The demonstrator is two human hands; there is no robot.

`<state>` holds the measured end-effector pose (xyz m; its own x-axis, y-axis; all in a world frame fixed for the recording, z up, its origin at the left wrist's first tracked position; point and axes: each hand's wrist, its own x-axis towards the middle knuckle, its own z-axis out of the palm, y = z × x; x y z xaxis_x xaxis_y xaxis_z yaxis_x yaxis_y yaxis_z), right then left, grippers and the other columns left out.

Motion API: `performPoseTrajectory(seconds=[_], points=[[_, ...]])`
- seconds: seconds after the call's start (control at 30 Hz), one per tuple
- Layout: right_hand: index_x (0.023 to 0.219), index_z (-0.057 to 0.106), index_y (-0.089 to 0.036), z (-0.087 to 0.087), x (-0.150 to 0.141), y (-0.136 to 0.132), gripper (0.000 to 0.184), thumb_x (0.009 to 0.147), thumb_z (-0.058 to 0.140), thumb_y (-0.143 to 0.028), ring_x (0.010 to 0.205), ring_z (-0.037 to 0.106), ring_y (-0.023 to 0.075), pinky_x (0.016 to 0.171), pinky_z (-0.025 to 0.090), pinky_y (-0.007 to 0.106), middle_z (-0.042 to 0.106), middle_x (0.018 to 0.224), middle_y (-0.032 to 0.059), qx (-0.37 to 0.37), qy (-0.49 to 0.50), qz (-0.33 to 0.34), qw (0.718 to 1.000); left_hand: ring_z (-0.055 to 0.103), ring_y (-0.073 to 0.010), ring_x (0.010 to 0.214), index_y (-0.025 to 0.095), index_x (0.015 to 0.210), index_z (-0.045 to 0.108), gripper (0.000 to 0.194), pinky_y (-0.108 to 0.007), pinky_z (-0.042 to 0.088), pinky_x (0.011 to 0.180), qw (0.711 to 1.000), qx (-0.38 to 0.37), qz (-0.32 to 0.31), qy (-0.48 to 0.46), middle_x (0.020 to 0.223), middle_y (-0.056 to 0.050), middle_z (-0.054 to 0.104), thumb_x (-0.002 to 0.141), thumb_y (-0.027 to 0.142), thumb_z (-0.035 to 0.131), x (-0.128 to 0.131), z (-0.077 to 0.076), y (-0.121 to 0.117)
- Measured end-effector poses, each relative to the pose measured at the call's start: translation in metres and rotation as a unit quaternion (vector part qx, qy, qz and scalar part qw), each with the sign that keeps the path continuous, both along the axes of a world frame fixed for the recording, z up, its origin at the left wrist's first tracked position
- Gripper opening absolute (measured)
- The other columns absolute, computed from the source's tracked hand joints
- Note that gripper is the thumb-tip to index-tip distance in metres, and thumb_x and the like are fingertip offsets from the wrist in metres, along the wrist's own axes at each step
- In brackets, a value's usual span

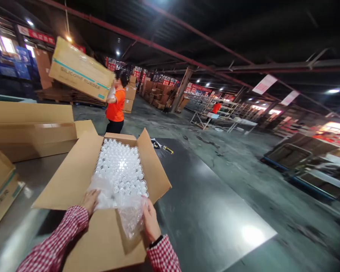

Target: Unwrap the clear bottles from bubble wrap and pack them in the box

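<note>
The box stands open on the bench, flaps splayed, packed with clear bottles in tight rows; a thin clear liner lies bunched at the box's near edge, spilling over the near flap. The left hand pinches the liner's left part, fingers curled into the film; the right hand grips its right part against the flap. The film looks light, limp and slippery, likely to tear, so best taken in gathered folds; the bottles seem light but rattly. Beyond the box a person in orange carries a carton.
</note>
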<state>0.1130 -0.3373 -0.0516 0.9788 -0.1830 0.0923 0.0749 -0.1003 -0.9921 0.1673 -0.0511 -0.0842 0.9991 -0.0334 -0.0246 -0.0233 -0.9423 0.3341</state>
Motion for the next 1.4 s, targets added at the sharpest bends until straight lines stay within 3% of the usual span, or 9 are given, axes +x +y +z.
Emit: performPoseTrajectory(seconds=[0.13, 0.27, 0.43, 0.6, 0.73, 0.9, 1.1, 1.2, 1.4], points=[[0.115, 0.058, -0.015, 0.000, -0.010, 0.024, 0.046, 0.081, 0.050, -0.045, 0.119, 0.050, 0.0264, 0.106, 0.035, 0.046, 0.057, 0.124, 0.0148, -0.038, -0.001, 0.008, 0.999, 0.045, -0.0280, 0.124, 0.009, 0.134, 0.039, 0.053, -0.039, 0.037, 0.106, 0.995, -0.045, 0.039, -0.075, 0.131, -0.015, 0.050, 0.089, 0.037, 0.041, -0.058, 0.043, -0.014], [0.126, 0.051, -0.020, 0.003, -0.030, 0.067, 0.049, 0.082, 0.052, -0.042, 0.124, 0.045, 0.0254, 0.108, 0.033, 0.046, 0.052, 0.130, 0.0114, -0.042, -0.053, 0.116, 0.991, 0.057, -0.0222, 0.107, 0.019, 0.136, 0.038, 0.062, -0.033, 0.049, 0.093, 0.969, -0.225, -0.076, -0.068, 0.121, -0.010, 0.058, 0.081, 0.038, 0.058, -0.122, 0.075, -0.053], [0.126, 0.050, -0.027, -0.004, -0.045, 0.083, 0.050, 0.078, 0.061, -0.037, 0.118, 0.050, 0.0274, 0.096, 0.047, 0.045, 0.053, 0.127, 0.0087, -0.089, -0.132, 0.197, 0.967, 0.054, -0.0196, 0.113, 0.020, 0.117, 0.056, 0.035, -0.033, 0.043, 0.101, 0.963, -0.243, -0.046, -0.102, 0.120, -0.009, 0.059, 0.085, 0.015, 0.043, -0.157, 0.075, -0.042], [0.099, 0.063, -0.029, -0.014, -0.042, 0.090, 0.018, 0.082, 0.058, -0.036, 0.079, 0.064, 0.0226, 0.065, 0.056, 0.033, 0.065, 0.092, 0.0051, -0.106, -0.208, 0.269, 0.934, 0.058, -0.0212, 0.101, 0.025, 0.127, 0.049, 0.057, -0.032, 0.050, 0.087, 0.989, -0.127, 0.048, -0.057, 0.112, -0.009, 0.057, 0.074, 0.004, 0.047, -0.185, 0.095, -0.018], [0.093, 0.066, -0.028, 0.006, -0.064, 0.110, 0.020, 0.088, 0.050, -0.040, 0.080, 0.064, 0.0200, 0.071, 0.054, 0.031, 0.067, 0.085, 0.0034, -0.105, -0.195, 0.334, 0.916, 0.054, -0.0241, 0.107, 0.026, 0.122, 0.052, 0.052, -0.033, 0.048, 0.090, 0.990, -0.102, 0.065, -0.066, 0.118, -0.010, 0.053, 0.074, 0.008, 0.055, -0.195, 0.111, -0.029], [0.082, 0.072, -0.023, 0.029, -0.057, 0.122, 0.041, 0.084, 0.049, -0.057, 0.070, 0.062, 0.0175, 0.067, 0.051, 0.029, 0.068, 0.074, 0.0026, -0.172, -0.110, 0.433, 0.878, 0.059, -0.0162, 0.083, 0.026, 0.090, 0.064, 0.025, -0.027, 0.046, 0.073, 0.988, -0.152, 0.016, -0.021, 0.097, -0.004, 0.054, 0.090, 0.026, 0.040, -0.201, 0.091, -0.011], [0.092, 0.068, -0.013, 0.014, 0.036, 0.080, 0.033, 0.090, 0.041, -0.031, 0.077, 0.063, 0.0189, 0.073, 0.050, 0.031, 0.068, 0.080, 0.0079, -0.355, 0.028, 0.186, 0.916, 0.055, -0.0145, 0.067, 0.019, 0.074, 0.057, 0.046, -0.028, 0.047, 0.069, 0.973, -0.229, 0.015, -0.013, 0.085, -0.004, 0.051, 0.093, 0.046, 0.025, -0.202, 0.072, 0.017], [0.098, 0.066, -0.010, 0.000, 0.071, 0.069, 0.024, 0.080, 0.054, -0.021, 0.098, 0.060, 0.0243, 0.090, 0.044, 0.035, 0.066, 0.099, 0.0149, -0.425, 0.054, 0.141, 0.893, 0.057, -0.0163, 0.072, 0.021, 0.081, 0.059, 0.046, -0.030, 0.048, 0.072, 0.972, -0.230, 0.050, -0.021, 0.088, -0.005, 0.053, 0.091, 0.051, 0.025, -0.202, 0.084, 0.023], [0.097, 0.064, -0.003, -0.026, 0.083, 0.090, 0.033, 0.074, 0.064, -0.028, 0.098, 0.060, 0.0292, 0.082, 0.045, 0.035, 0.059, 0.108, 0.0241, -0.533, 0.104, 0.120, 0.831, 0.059, -0.0178, 0.070, 0.021, 0.080, 0.061, 0.049, -0.033, 0.046, 0.068, 0.979, -0.147, 0.132, -0.056, 0.090, -0.005, 0.052, 0.089, 0.051, 0.023, -0.193, 0.110, 0.031]])
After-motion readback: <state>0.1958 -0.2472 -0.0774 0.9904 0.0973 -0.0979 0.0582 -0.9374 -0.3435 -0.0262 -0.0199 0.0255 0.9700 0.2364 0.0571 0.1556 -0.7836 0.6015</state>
